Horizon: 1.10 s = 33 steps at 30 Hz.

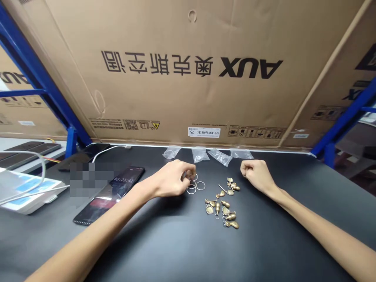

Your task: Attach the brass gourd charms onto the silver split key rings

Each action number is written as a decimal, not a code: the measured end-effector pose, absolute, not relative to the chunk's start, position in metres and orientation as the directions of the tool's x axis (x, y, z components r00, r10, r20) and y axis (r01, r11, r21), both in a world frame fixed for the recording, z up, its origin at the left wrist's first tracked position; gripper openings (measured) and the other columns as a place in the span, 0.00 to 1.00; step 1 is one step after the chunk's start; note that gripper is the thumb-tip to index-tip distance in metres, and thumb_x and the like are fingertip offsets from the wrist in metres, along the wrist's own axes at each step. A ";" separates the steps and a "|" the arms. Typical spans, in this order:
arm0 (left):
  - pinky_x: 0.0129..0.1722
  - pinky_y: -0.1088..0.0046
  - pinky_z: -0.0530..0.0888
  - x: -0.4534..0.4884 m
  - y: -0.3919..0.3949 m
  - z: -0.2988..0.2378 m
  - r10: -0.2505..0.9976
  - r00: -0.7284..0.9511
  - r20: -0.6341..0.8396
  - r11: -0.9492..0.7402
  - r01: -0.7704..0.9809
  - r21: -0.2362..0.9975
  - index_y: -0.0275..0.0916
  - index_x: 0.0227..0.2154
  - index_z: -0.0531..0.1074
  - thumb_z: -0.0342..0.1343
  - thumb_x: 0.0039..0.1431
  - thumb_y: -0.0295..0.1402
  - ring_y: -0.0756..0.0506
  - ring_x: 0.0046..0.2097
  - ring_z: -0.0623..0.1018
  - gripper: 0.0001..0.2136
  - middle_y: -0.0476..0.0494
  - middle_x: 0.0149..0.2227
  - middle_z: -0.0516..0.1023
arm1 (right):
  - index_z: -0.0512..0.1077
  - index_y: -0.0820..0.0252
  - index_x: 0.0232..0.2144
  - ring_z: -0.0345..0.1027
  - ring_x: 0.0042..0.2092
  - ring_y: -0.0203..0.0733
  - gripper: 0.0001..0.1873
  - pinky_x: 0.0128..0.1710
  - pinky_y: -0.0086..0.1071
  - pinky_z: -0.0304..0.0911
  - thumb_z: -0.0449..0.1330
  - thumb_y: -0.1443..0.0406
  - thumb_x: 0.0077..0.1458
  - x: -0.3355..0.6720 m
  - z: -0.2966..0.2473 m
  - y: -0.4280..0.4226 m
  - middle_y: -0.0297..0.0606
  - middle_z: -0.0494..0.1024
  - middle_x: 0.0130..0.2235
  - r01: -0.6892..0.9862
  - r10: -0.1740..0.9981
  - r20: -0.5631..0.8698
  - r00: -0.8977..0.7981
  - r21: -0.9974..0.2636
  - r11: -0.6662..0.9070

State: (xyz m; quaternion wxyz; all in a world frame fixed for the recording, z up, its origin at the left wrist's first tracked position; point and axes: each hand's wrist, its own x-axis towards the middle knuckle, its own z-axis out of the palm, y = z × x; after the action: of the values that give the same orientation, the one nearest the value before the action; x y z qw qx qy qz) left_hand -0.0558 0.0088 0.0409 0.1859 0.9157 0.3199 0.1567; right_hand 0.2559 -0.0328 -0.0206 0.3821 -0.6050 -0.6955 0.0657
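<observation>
The left hand (pixel 172 179) is pinching metal rings (pixel 191 189) at its fingertips; the right hand (pixel 254 174) is resting fisted, holding nothing, beside brass charms (pixel 232 187).

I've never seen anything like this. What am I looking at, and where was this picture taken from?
There's no machine here. A camera worn on a person's head looks down at their own two bare hands. The left hand has its fingers pinched together at some small metal rings, though it's hard to tell exactly what they hold. The right hand is a closed fist near a group of brass charms. Small plastic bags and a phone also lie on the black table, with a big cardboard box behind.
</observation>
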 end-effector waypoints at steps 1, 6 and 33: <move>0.29 0.72 0.61 -0.056 0.007 0.043 0.633 0.759 0.154 -0.746 0.543 0.386 0.41 0.27 0.75 0.50 0.47 0.24 0.47 0.27 0.70 0.09 0.48 0.26 0.77 | 0.65 0.57 0.14 0.64 0.23 0.37 0.10 0.28 0.29 0.56 0.47 0.72 0.36 0.256 -0.021 -0.033 0.31 0.70 0.17 0.786 0.892 0.451 0.019 -0.559 0.265; 0.28 0.71 0.59 -0.055 0.002 0.040 0.631 0.771 0.092 -0.757 0.585 0.291 0.42 0.27 0.75 0.55 0.47 0.26 0.44 0.27 0.72 0.06 0.46 0.26 0.77 | 0.66 0.57 0.14 0.64 0.23 0.37 0.10 0.28 0.29 0.56 0.47 0.73 0.36 0.255 -0.020 -0.033 0.31 0.72 0.18 0.770 0.899 0.439 0.010 -0.577 0.273; 0.22 0.78 0.66 -0.015 -0.041 0.016 0.785 0.600 0.155 -0.399 0.299 0.867 0.39 0.34 0.75 0.56 0.60 0.37 0.53 0.23 0.69 0.07 0.49 0.30 0.76 | 0.78 0.57 0.36 0.74 0.36 0.42 0.13 0.38 0.34 0.67 0.54 0.64 0.68 0.190 -0.003 -0.081 0.39 0.82 0.35 0.741 0.784 0.541 -0.306 -0.381 0.553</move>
State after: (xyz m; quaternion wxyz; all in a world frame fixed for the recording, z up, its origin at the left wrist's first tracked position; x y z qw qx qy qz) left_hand -0.0151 -0.0411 0.0156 0.4259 0.7864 0.3447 0.2853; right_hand 0.1903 -0.0805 -0.0028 0.3523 -0.4721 -0.8075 0.0300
